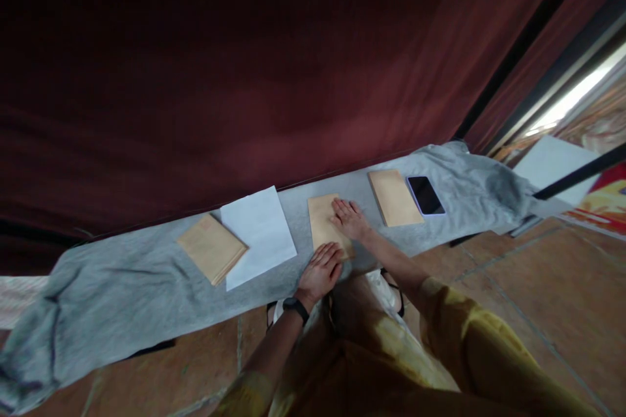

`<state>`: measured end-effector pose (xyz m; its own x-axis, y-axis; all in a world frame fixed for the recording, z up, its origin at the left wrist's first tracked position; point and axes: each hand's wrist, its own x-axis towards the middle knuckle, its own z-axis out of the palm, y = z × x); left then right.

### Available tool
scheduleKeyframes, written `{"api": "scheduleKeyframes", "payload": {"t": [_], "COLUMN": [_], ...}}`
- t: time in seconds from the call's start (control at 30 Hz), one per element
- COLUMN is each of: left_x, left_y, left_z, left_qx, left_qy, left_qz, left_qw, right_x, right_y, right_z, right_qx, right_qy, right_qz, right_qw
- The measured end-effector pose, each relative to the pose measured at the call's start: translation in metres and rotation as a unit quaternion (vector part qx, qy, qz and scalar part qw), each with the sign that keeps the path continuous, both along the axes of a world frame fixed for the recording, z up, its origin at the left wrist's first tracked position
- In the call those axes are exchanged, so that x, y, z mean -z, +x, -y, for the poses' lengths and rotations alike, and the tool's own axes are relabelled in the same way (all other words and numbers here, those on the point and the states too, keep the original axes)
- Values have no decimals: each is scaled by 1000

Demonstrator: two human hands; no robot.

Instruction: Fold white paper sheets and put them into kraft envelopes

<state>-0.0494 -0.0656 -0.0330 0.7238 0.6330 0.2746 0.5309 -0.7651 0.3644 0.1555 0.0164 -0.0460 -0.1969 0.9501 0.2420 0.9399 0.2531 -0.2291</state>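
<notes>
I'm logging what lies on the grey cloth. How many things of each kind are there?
Brown envelopes or stacks of them: 3, left, middle under both hands, left hand and right hand, and right
White paper sheets: 1
Phones: 1
Total: 5

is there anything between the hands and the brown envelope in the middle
Nothing visible. Both the left hand and the right hand already lie flat on the middle envelope. The white sheet lies apart to its left.
</notes>
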Motion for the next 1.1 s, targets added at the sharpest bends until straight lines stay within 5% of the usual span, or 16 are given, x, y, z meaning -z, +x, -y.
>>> {"api": "scheduleKeyframes", "payload": {"t": [0.23,0.8,0.93,1.1], "left_x": [-1,0,-5,-8], "left_y": [0,-2,4,36], "left_z": [1,2,-15,-57], "left_qx": [-5,-5,-53,-108], "left_qy": [2,-14,-44,-25], "left_qz": [3,64,65,-48], "left_qw": [1000,998,995,993], "right_x": [12,8,6,3], "right_y": [-8,-4,4,6], "right_z": [7,95,116,126], "right_qx": [26,-66,-100,-115], "right_qy": [44,31,26,25], "right_qz": [-22,4,15,14], "right_qw": [998,997,995,993]}}
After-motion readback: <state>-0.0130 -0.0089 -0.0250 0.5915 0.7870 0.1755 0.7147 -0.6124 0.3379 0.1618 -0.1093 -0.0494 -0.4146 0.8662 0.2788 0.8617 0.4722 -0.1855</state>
